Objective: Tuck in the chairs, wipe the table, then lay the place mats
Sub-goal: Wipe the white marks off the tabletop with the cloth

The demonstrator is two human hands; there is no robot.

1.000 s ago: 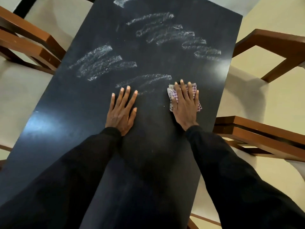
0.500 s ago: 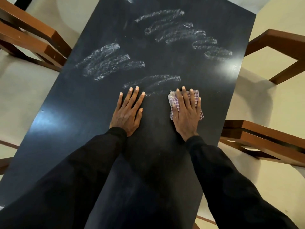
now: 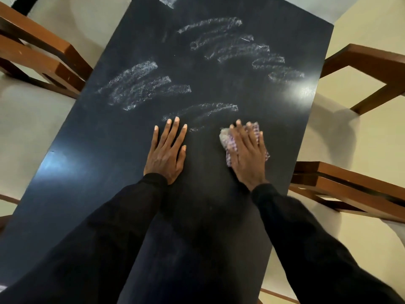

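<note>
A long black table (image 3: 109,154) runs away from me, marked with several white chalky smears (image 3: 140,86) across its middle and far half. My right hand (image 3: 246,154) presses flat on a folded purple-and-white checked cloth (image 3: 224,139), just below and to the right of the nearest smear (image 3: 203,111). My left hand (image 3: 167,150) lies flat on the bare tabletop beside it, fingers spread, holding nothing. No place mats are in view.
Brown wooden chairs stand close along both long sides: one at the left (image 3: 50,55), one at the near right (image 3: 350,189), one at the far right (image 3: 372,64). Pale floor shows around the table. A bright glare spot (image 3: 303,91) sits near the right edge.
My right hand and the cloth have slid slightly to the left and now look motion-blurred. The left hand has stayed planted. The view has shifted a little.
</note>
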